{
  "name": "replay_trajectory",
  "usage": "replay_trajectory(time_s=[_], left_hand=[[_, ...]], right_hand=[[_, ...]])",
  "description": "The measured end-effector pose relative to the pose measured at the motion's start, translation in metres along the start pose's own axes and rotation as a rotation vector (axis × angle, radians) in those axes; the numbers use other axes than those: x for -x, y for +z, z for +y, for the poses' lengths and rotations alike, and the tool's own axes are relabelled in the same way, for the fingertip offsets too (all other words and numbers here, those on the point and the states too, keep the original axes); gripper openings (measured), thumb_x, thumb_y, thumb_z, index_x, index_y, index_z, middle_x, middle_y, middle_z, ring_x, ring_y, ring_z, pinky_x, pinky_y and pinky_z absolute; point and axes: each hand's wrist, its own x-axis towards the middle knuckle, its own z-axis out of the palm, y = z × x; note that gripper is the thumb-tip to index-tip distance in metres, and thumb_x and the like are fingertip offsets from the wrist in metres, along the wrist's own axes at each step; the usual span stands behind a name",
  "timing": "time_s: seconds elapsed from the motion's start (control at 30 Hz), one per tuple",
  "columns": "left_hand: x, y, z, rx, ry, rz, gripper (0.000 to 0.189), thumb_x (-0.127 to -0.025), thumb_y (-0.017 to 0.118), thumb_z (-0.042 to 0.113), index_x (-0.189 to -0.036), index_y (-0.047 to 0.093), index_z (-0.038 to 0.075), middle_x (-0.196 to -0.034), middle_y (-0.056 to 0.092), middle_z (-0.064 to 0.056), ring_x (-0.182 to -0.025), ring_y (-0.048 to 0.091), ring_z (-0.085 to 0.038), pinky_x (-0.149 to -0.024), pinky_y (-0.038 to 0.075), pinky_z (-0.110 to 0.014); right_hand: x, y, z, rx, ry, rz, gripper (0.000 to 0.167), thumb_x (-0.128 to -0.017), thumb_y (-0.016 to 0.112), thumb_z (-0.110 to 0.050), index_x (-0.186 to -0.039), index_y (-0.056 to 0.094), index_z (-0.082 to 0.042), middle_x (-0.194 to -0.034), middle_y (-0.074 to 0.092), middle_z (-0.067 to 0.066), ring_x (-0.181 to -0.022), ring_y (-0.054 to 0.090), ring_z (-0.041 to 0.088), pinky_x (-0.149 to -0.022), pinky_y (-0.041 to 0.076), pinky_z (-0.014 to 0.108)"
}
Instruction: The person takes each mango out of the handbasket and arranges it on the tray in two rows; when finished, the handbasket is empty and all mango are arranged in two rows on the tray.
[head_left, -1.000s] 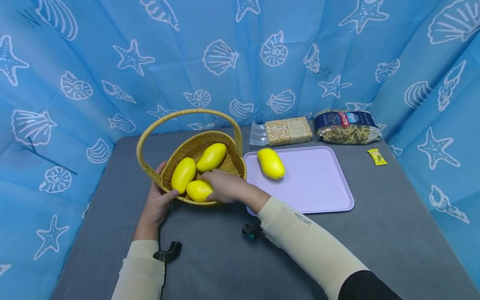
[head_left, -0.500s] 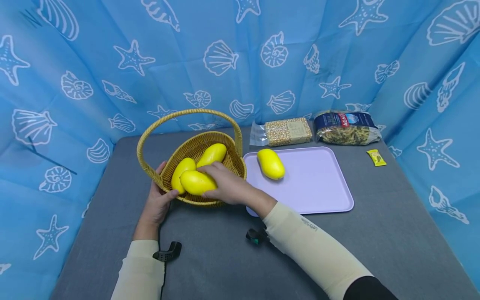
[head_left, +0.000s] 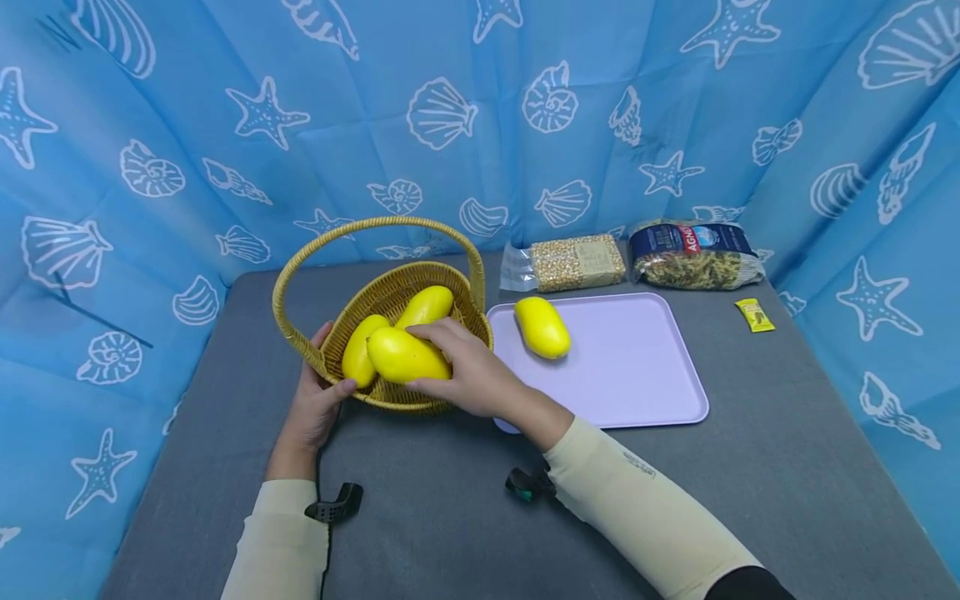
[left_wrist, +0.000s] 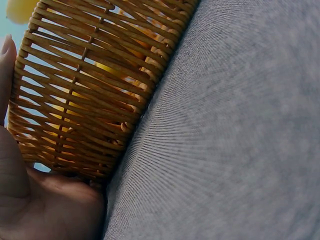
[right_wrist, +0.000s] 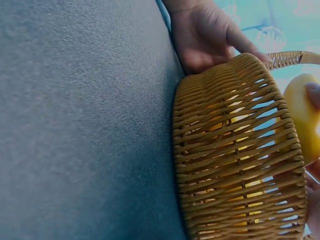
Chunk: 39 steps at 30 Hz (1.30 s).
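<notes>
A wicker basket [head_left: 474,333] with a tall hoop handle stands at the left of the table. My left hand [head_left: 318,408] grips its left side, thumb over the rim and fingers round the outside; the left wrist view shows the palm against the woven wall [left_wrist: 90,85]. In my right hand [head_left: 480,375] is a yellow mango [head_left: 405,354], pinched by its right end. It is raised over the basket's front rim, as the right wrist view also shows, the held mango [right_wrist: 300,117] appearing above the weave. Two more mangoes [head_left: 358,358] lie inside, partly covered by it.
Right of the basket, a lilac tray [head_left: 630,367] bears one mango [head_left: 542,327] at its left. Behind it lie a clear bag of corn kernels [head_left: 573,262] and a dark-labelled bag [head_left: 693,254]. A small yellow packet [head_left: 754,315] lies far right. A blue curtain [head_left: 450,183] backs the table.
My right hand has taken hold of the front mango and lifted it from the basket's bottom, then shifted slightly right with it. The left hand keeps its place on the basket.
</notes>
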Motion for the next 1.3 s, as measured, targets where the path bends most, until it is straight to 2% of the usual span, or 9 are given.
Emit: replay_trajectory(time_s=[0.13, 0.5, 0.67, 0.8, 0.93, 1.07, 1.3], left_hand=[[0.0, 0.001, 0.002, 0.003, -0.005, 0.007, 0.095, -0.101, 0.069, -0.011, -0.176, 0.016, 0.015, -0.17, 0.03, -0.018, -0.143, 0.044, -0.027, -0.107, 0.048, -0.031], [0.0, 0.0, 0.002, 0.002, -0.01, 0.017, 0.095, -0.1, 0.067, -0.013, -0.176, 0.018, 0.018, -0.171, 0.029, -0.017, -0.145, 0.043, -0.027, -0.109, 0.046, -0.031], [0.0, -0.001, 0.002, 0.005, -0.013, 0.013, 0.094, -0.101, 0.068, -0.011, -0.176, 0.019, 0.019, -0.171, 0.028, -0.016, -0.146, 0.041, -0.028, -0.11, 0.044, -0.031], [0.0, 0.0, 0.001, 0.0, -0.014, 0.012, 0.094, -0.101, 0.068, -0.01, -0.176, 0.018, 0.019, -0.172, 0.027, -0.016, -0.147, 0.04, -0.028, -0.111, 0.043, -0.031], [0.0, -0.001, 0.001, -0.003, -0.015, 0.018, 0.095, -0.101, 0.069, -0.01, -0.176, 0.017, 0.018, -0.172, 0.027, -0.016, -0.147, 0.04, -0.028, -0.111, 0.043, -0.031], [0.0, 0.0, 0.001, 0.004, -0.013, 0.015, 0.096, -0.101, 0.07, -0.01, -0.176, 0.016, 0.017, -0.172, 0.027, -0.016, -0.147, 0.04, -0.028, -0.111, 0.044, -0.031], [0.001, 0.0, 0.0, 0.012, -0.003, 0.003, 0.097, -0.101, 0.073, -0.007, -0.176, 0.017, 0.017, -0.172, 0.026, -0.017, -0.148, 0.039, -0.027, -0.112, 0.043, -0.031]], right_hand=[[0.009, -0.004, -0.002, -0.022, 0.004, 0.006, 0.067, -0.1, 0.084, -0.03, -0.158, 0.055, -0.012, -0.147, 0.056, 0.005, -0.126, 0.053, 0.018, -0.103, 0.048, 0.042], [0.036, -0.022, -0.007, -0.09, -0.02, 0.088, 0.068, -0.097, 0.086, -0.025, -0.157, 0.056, -0.012, -0.145, 0.058, 0.004, -0.121, 0.056, 0.019, -0.097, 0.052, 0.044], [0.048, -0.034, -0.005, -0.124, 0.019, 0.117, 0.07, -0.097, 0.087, -0.019, -0.158, 0.054, -0.01, -0.147, 0.057, 0.007, -0.119, 0.058, 0.022, -0.092, 0.059, 0.042], [0.056, -0.046, -0.003, -0.158, 0.056, 0.152, 0.072, -0.096, 0.088, -0.015, -0.158, 0.053, -0.01, -0.149, 0.056, 0.007, -0.124, 0.058, 0.024, -0.092, 0.06, 0.042], [0.063, -0.057, -0.001, -0.164, 0.057, 0.202, 0.073, -0.094, 0.089, -0.012, -0.158, 0.054, -0.011, -0.148, 0.056, 0.007, -0.124, 0.058, 0.025, -0.09, 0.061, 0.04], [0.07, -0.065, 0.005, -0.158, 0.067, 0.251, 0.073, -0.093, 0.09, -0.01, -0.157, 0.055, -0.013, -0.147, 0.055, 0.008, -0.121, 0.058, 0.029, -0.088, 0.062, 0.045], [0.08, -0.079, 0.017, -0.177, 0.149, 0.301, 0.071, -0.095, 0.088, -0.011, -0.158, 0.055, -0.012, -0.144, 0.054, 0.011, -0.122, 0.059, 0.034, -0.09, 0.059, 0.053]])
